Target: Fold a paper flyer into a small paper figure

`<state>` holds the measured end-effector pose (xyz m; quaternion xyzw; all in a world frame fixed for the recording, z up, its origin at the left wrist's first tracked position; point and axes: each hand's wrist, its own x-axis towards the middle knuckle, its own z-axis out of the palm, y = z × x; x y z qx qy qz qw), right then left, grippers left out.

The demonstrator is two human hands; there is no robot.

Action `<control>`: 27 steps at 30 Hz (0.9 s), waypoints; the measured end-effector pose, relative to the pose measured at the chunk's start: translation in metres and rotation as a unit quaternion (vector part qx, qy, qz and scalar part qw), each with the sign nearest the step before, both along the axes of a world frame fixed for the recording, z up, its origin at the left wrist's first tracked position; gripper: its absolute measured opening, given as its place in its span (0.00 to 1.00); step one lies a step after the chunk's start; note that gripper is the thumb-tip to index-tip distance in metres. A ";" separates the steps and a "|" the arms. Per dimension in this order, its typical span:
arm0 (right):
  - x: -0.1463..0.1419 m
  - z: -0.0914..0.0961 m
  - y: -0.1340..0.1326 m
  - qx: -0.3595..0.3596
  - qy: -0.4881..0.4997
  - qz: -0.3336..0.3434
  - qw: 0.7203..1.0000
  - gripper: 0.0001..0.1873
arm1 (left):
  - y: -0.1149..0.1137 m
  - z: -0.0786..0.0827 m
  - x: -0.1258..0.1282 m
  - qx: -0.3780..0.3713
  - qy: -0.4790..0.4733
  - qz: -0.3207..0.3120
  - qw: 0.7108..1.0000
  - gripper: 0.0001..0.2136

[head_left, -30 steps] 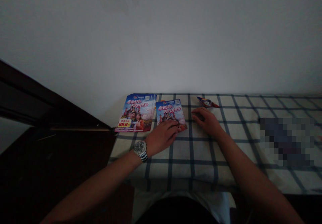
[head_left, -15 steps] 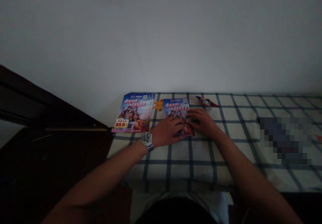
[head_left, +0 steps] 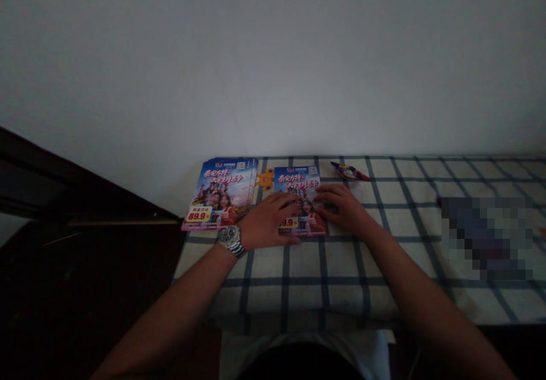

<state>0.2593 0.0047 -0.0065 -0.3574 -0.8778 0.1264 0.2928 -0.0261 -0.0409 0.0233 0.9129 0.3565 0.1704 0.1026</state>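
Note:
A colourful printed flyer (head_left: 301, 189) lies flat on the checked cloth in front of me. My left hand (head_left: 271, 218), with a metal watch (head_left: 231, 238) on its wrist, rests over the flyer's left side, fingers apart and partly covering the price label. At the right edge of the same flyer, my right hand (head_left: 341, 206) touches with bent, slightly spread fingers. To the left lies a fanned stack of matching flyers (head_left: 222, 192).
Between stack and flyer shows an orange bear-shaped print or item (head_left: 266, 180). A crumpled shiny packet (head_left: 350, 171) lies behind my right hand. A blurred-out dark object (head_left: 484, 240) is farther right on the checked cloth (head_left: 401, 215). A white wall (head_left: 273, 73) rises behind.
My left hand has slid left across the flyer, uncovering more of its lower middle. The right hand stays at the flyer's right edge. The view has shifted slightly.

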 end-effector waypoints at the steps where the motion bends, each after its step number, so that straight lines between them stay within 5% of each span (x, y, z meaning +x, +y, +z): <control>1: 0.000 0.000 0.000 0.000 0.003 0.001 1.000 0.13 | 0.000 -0.001 0.000 0.001 0.004 -0.001 1.000 0.31; 15: -0.003 0.018 -0.010 -0.026 0.029 0.033 0.999 0.14 | 0.006 -0.002 0.004 -0.001 -0.039 0.014 0.999 0.10; 27: -0.006 0.014 -0.012 -0.063 0.025 0.070 0.995 0.09 | 0.011 -0.003 0.004 -0.001 -0.051 0.017 0.999 0.11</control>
